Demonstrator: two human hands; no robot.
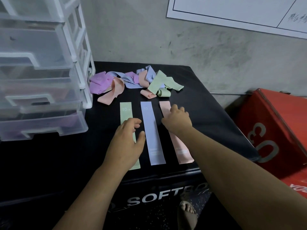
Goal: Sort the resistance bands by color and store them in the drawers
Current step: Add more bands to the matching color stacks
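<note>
Sorting is under way, and storing looks barely begun for this lot. Low in the frame's centre, the left hand (127, 140) lies over the green band (126, 113), its grip loose and holding nothing. The right hand (177, 120) is spread wide, fingers flat on the pink band (165, 107), seemingly smoothing it. Between them the blue band (150, 130) lies straight. All three sit side by side, apart, on the black box (207, 113).

Farther up, at mid-frame, a tangled pile (137, 82) of purple, pink, blue and green bands waits. The next move probably calls for pulling one band free of the tangle without dragging the others, then laying it on its colour.

At the upper left stand the clear drawers (41, 97). Purple shows hazily through the lowest and pinkish above; what else they hold I cannot tell.
</note>
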